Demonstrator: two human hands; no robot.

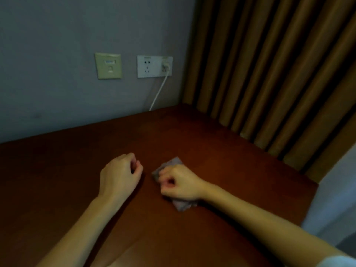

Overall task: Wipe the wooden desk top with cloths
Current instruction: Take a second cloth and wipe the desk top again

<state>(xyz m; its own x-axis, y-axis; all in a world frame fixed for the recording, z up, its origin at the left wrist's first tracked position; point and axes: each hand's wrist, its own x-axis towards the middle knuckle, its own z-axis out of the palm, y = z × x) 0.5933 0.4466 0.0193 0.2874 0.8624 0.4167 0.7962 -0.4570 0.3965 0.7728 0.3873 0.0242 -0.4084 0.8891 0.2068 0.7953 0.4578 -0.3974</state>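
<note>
The right hand point(181, 182) is curled into a fist round a crumpled grey cloth point(167, 167) and presses it onto the dark wooden surface point(212, 143). Parts of the cloth stick out past the knuckles and under the wrist. Just left of the cloth, and apart from it, the left hand point(119, 172) has its fingers loosely curled and holds nothing. I cannot tell whether it touches the wood. Well beyond the cloth, a white cable point(159, 91) runs from a socket plate point(154, 66) on the wall down to the back edge. A brown curtain point(279, 74) hangs to the right of the cloth.

The step in hand looks like wiping with the bunched cloth. To do it well, I judge the cloth should be opened flatter under the palm so that more of it meets the wood. Overlapping strokes with even pressure could then work outward from where the cloth lies toward the wall and the curtain. The idle left hand should keep out of the path. Near the cable the strokes should slow so the cloth does not snag it.
</note>
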